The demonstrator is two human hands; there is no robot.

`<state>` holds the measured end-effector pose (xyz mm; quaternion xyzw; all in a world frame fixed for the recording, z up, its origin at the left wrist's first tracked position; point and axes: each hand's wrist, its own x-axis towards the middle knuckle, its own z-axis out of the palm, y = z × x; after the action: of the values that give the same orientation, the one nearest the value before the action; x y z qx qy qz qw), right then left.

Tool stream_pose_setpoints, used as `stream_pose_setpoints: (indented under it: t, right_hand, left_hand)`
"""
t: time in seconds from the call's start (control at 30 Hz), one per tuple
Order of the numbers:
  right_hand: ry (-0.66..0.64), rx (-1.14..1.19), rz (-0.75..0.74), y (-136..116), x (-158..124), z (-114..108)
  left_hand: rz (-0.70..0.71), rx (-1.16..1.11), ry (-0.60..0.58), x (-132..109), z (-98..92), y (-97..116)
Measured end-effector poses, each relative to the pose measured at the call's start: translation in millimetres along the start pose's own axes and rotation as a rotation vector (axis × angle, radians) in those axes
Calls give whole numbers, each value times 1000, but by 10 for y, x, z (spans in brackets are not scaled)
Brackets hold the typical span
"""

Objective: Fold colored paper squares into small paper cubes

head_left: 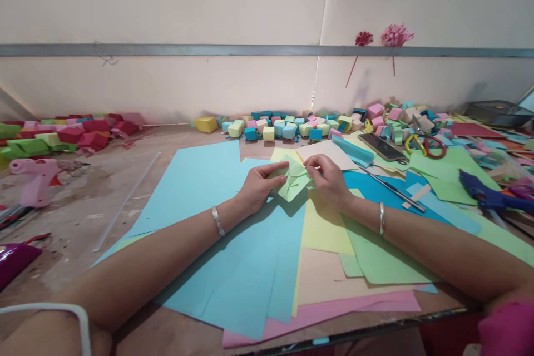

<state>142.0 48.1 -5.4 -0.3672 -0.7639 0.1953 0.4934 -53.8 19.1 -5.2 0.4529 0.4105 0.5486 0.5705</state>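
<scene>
Near the middle of the frame, the left hand (262, 184) pinches the left side of the folded green paper (294, 180) and the right hand (327, 179) pinches its right edge. The paper sits between them, one corner pointing down.

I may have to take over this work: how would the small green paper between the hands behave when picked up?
The green paper is probably very light, being just a small piece of paper. It would likely bend easily, though its visible folds may stiffen it a little. It could crumple if squeezed, since creases already cross it.
</scene>
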Motion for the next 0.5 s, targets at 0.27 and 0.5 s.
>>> stream_pose_setpoints:
  t: [0.27,0.5]
  right_hand:
    - [-77,-250,-279,-37,-38,11]
    - [-86,-191,-191,26,16,-14]
  left_hand:
    - [41,25,0,-7,-6,-22]
    - [13,11,-5,-3,-8,-7]
